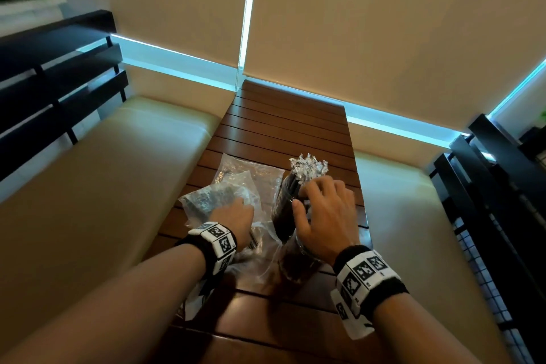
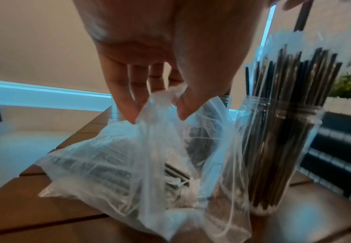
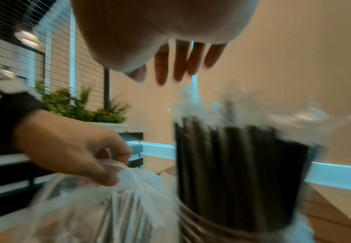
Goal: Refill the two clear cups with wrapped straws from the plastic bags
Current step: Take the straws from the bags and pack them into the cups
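A clear cup stands on the slatted wooden table, packed with dark wrapped straws whose clear wrapper ends stick up. My right hand hovers just over the straw tops with its fingers straight and nothing in them. Left of the cup lies a crumpled plastic bag holding more straws. My left hand pinches the bag's top edge between thumb and fingers. I cannot make out a second cup.
A second, flatter plastic bag lies behind the first one. Cream bench seats flank the narrow table, with black slatted backrests behind them. Blinds cover the window at the table's far end. The right wrist view is motion-blurred.
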`<state>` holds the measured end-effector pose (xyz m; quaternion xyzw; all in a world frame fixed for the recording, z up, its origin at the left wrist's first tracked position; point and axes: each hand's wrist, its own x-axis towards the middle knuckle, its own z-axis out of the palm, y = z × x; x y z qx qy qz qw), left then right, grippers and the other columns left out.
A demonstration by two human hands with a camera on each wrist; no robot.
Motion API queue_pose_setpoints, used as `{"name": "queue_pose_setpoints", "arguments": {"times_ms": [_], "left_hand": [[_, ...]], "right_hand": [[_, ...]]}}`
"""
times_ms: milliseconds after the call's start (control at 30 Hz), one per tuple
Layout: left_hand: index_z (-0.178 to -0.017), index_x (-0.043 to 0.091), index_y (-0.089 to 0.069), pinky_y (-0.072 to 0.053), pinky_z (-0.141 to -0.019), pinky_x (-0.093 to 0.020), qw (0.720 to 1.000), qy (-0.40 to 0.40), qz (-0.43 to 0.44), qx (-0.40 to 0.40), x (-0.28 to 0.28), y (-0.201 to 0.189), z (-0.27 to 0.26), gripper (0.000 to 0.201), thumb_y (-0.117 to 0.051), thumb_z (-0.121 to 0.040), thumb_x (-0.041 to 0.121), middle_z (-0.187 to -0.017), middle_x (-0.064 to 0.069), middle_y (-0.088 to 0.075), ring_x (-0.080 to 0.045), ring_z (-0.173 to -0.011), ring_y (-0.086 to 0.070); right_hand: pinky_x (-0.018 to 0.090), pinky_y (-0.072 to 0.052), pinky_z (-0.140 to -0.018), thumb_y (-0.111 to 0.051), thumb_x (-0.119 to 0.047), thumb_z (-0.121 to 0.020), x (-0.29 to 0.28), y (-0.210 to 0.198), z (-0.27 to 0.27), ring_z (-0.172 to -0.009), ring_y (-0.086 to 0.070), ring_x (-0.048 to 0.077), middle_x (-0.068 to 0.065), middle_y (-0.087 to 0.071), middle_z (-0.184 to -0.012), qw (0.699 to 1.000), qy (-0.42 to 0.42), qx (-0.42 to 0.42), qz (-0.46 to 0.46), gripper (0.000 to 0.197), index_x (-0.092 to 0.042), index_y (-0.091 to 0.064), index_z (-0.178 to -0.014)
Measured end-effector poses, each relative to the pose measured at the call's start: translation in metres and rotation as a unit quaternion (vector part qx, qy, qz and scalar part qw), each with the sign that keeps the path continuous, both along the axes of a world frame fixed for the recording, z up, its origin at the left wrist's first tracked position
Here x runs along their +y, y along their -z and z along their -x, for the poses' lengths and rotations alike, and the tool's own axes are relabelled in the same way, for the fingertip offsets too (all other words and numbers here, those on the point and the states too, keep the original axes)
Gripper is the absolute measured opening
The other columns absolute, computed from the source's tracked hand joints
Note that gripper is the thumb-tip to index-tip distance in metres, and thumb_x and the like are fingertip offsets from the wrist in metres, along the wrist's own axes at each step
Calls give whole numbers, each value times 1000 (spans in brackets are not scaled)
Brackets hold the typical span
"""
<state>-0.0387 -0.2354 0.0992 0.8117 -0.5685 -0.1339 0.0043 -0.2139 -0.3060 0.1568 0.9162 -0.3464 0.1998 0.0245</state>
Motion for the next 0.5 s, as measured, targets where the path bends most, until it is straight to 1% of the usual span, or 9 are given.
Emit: {"name": "queue_pose_setpoints", "arguments": {"times_ms": [67,133,167,233,300,333,400,433,500], "left_hand": [[-109,16,-52,-51,-85,-43,999,-17,35,31,0,-4,-6,20,-55,-90,23,-118,-7,-52,-30,-104,-59],[-107,15,-54,-50,-87,-43,996,-21,66,57,0,-14,-14,19,-54,-92,27,-114,-8,-52,-31,-105,-57],[-103,15,-54,-50,-86,-43,994,-18,82,66,0,-18,-17,17,-54,-92,28,-112,-7,-53,-31,-102,-57],[-95,17,-54,-51,-83,-41,991,-15,111,78,1,-25,-21,11,-56,-91,27,-107,-5,-54,-27,-94,-58],[-93,19,-52,-50,-82,-40,988,-2,129,79,5,-30,-21,10,-57,-93,27,-106,-3,-54,-24,-91,-57],[-93,20,-51,-50,-82,-39,988,3,135,78,8,-32,-20,10,-58,-93,27,-106,-2,-54,-23,-92,-56],[-91,20,-50,-47,-78,-36,984,12,155,83,14,-38,-20,10,-57,-94,25,-104,-2,-54,-21,-89,-53],[-90,20,-49,-45,-76,-33,982,16,164,91,17,-40,-20,10,-57,-94,23,-102,-1,-53,-20,-86,-52],[-87,19,-50,-43,-73,-31,979,29,170,105,24,-44,-19,10,-58,-93,19,-100,0,-51,-19,-85,-51]], "right_hand": [[30,-43,-71,-50,-31,-92,17,-3,-17,-76,-53,16,-3,-57,-83,983,-114,86,-115,17,-19,-60,-83],[29,-41,-66,-52,-17,-88,33,7,-35,-72,-58,25,5,-61,-78,939,-147,216,-223,15,-13,-65,-80],[28,-41,-66,-52,-12,-85,38,15,-43,-76,-60,30,11,-65,-82,929,-139,240,-243,15,-10,-66,-82],[28,-43,-71,-52,-8,-84,40,42,-60,-91,-62,34,16,-67,-96,928,-86,218,-288,18,-7,-66,-93],[35,-50,-88,-49,-12,-84,39,69,-74,-108,-59,33,14,-64,-113,927,-34,169,-332,31,-11,-61,-113],[40,-47,-98,-48,-16,-86,39,78,-79,-120,-54,31,12,-58,-127,926,-10,153,-346,41,-15,-54,-126],[38,-35,-112,-50,-24,-91,37,89,-84,-137,-38,28,8,-41,-148,918,63,149,-363,59,-17,-33,-147],[35,-33,-111,-53,-27,-93,34,93,-84,-138,-38,27,6,-40,-149,912,104,144,-369,61,-19,-30,-149],[32,-38,-106,-58,-30,-92,27,100,-84,-131,-47,25,3,-50,-142,900,159,136,-382,57,-27,-38,-145]]}}
